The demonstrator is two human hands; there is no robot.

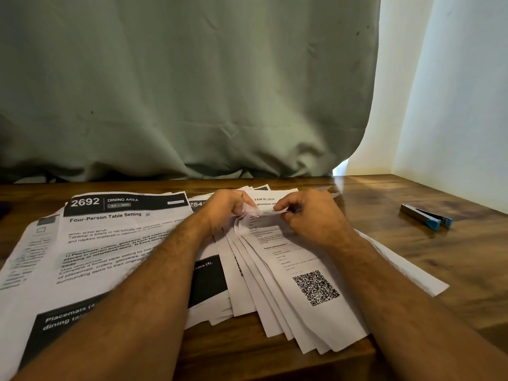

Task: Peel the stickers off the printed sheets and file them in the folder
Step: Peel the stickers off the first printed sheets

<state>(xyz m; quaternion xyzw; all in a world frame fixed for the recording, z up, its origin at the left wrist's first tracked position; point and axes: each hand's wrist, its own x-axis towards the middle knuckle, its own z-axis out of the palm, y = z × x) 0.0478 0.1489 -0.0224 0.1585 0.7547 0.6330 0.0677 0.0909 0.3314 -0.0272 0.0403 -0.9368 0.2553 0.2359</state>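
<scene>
A fanned stack of printed sheets (pixel 291 273) lies on the wooden table (pixel 453 259); the top sheet carries a QR code (pixel 315 287). My left hand (pixel 224 209) and my right hand (pixel 310 213) meet over the upper part of that sheet. Both pinch a small crumpled white strip (pixel 259 213) held between them, just above the paper. Whether the strip is a sticker or a paper corner is unclear. No folder is in view.
A second spread of sheets headed "2692 Dining Area" (pixel 110 237) covers the table's left side. A metal staple remover with blue grips (pixel 426 216) lies at the right. A green curtain (pixel 178 92) hangs behind the table; a white wall stands at the right.
</scene>
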